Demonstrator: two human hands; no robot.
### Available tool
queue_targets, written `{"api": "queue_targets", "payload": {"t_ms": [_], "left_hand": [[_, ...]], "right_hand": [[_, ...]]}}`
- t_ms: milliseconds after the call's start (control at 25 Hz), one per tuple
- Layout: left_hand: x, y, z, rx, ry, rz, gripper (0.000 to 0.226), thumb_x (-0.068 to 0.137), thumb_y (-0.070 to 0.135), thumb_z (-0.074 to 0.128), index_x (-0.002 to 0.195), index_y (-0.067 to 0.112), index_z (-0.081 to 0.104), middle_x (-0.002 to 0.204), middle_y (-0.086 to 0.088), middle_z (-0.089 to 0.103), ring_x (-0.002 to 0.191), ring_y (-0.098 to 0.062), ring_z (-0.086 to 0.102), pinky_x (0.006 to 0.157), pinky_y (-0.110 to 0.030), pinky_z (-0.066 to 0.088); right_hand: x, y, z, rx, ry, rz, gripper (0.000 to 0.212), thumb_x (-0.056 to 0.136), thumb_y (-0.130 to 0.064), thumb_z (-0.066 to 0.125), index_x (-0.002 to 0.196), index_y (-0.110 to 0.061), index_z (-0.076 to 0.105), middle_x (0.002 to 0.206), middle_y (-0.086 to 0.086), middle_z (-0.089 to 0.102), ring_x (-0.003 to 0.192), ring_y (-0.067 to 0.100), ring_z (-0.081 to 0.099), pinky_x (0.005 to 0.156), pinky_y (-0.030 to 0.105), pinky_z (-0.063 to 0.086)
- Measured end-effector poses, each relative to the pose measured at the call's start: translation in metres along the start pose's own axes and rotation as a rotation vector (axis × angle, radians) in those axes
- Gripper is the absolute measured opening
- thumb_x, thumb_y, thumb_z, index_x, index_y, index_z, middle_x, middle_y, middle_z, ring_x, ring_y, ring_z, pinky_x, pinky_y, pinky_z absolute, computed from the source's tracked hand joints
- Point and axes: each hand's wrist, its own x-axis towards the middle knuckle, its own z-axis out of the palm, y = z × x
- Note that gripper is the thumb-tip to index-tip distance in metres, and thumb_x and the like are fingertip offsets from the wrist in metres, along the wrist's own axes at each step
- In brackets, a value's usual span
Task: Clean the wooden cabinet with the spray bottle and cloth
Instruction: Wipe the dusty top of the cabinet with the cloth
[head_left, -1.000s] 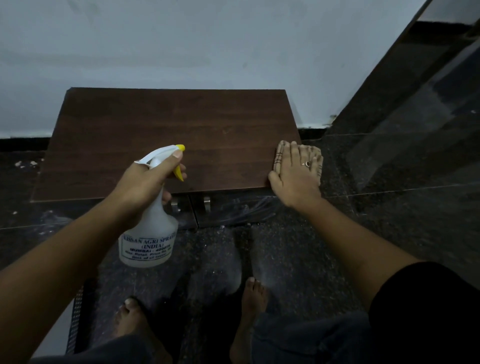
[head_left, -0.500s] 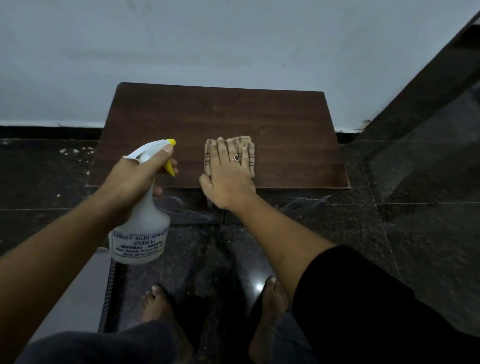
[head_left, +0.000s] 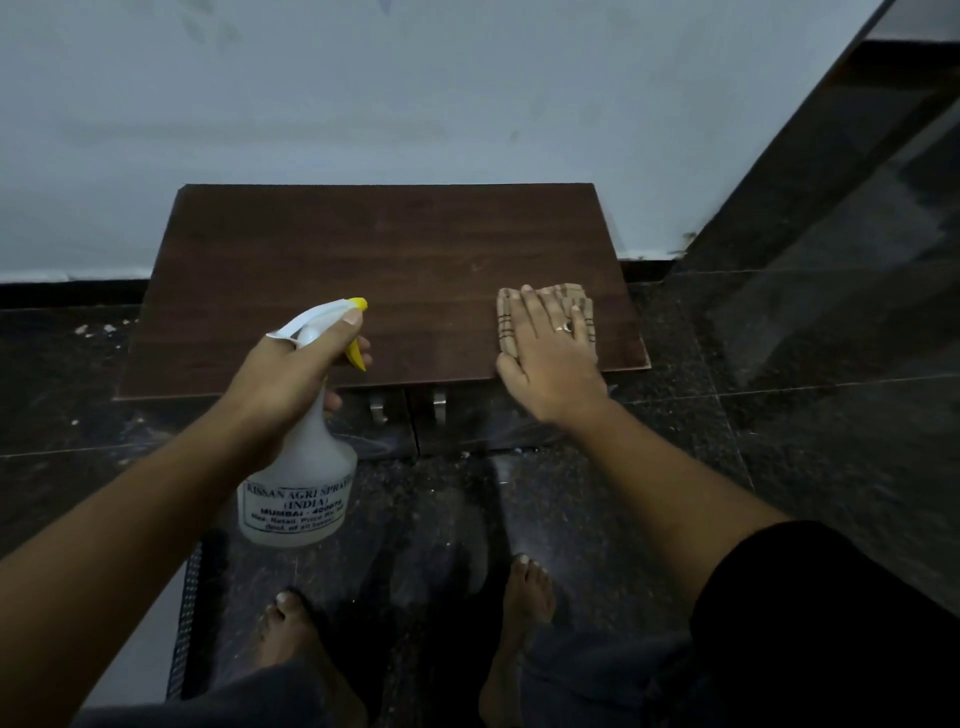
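Observation:
The dark wooden cabinet (head_left: 374, 254) stands against the white wall, seen from above. My left hand (head_left: 291, 379) grips a translucent spray bottle (head_left: 301, 488) by its neck, fingers round the yellow trigger, the nozzle over the cabinet's front edge. My right hand (head_left: 550, 358) lies flat, fingers straight, pressing a beige striped cloth (head_left: 571, 301) onto the top near its front right corner. Most of the cloth is hidden under the hand.
Two metal door handles (head_left: 408, 405) show below the cabinet's front edge. The floor (head_left: 779, 467) is dark polished stone. A dark wall panel (head_left: 831, 171) rises at the right. My bare feet (head_left: 519, 623) stand close in front of the cabinet.
My right hand has slid the cloth from the middle of the front edge to the right front corner. The left hand and bottle have stayed where they were.

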Motion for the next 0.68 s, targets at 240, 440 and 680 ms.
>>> {"api": "queue_targets", "payload": {"t_ms": [240, 440, 680], "left_hand": [[0.011, 0.008, 0.046, 0.014, -0.075, 0.014, 0.031, 0.099, 0.051, 0.061, 0.122, 0.032, 0.07, 0.105, -0.001, 0.078, 0.1, -0.034, 0.071, 0.06, -0.031, 0.05], [0.042, 0.029, 0.066, 0.036, -0.14, 0.061, 0.035, 0.099, 0.056, 0.06, 0.126, 0.037, 0.068, 0.106, 0.001, 0.078, 0.107, -0.049, 0.065, 0.065, -0.039, 0.052], [0.092, 0.063, 0.069, -0.015, -0.152, 0.049, 0.032, 0.096, 0.056, 0.062, 0.117, 0.034, 0.07, 0.102, -0.005, 0.079, 0.108, -0.049, 0.067, 0.059, -0.034, 0.048]], "right_hand": [[-0.013, 0.063, -0.008, -0.019, -0.007, 0.11, 0.09, 0.086, -0.056, 0.014, 0.164, -0.013, 0.016, 0.171, 0.008, 0.017, 0.158, 0.027, 0.01, 0.126, 0.054, 0.006], [0.03, 0.079, -0.008, -0.016, -0.001, 0.14, 0.087, 0.088, -0.055, 0.018, 0.164, -0.013, 0.015, 0.171, 0.009, 0.017, 0.158, 0.029, 0.01, 0.127, 0.055, 0.007], [0.083, 0.086, -0.011, -0.018, 0.04, 0.134, 0.085, 0.09, -0.054, 0.023, 0.164, -0.013, 0.017, 0.17, 0.009, 0.019, 0.157, 0.03, 0.011, 0.126, 0.054, 0.005]]}}
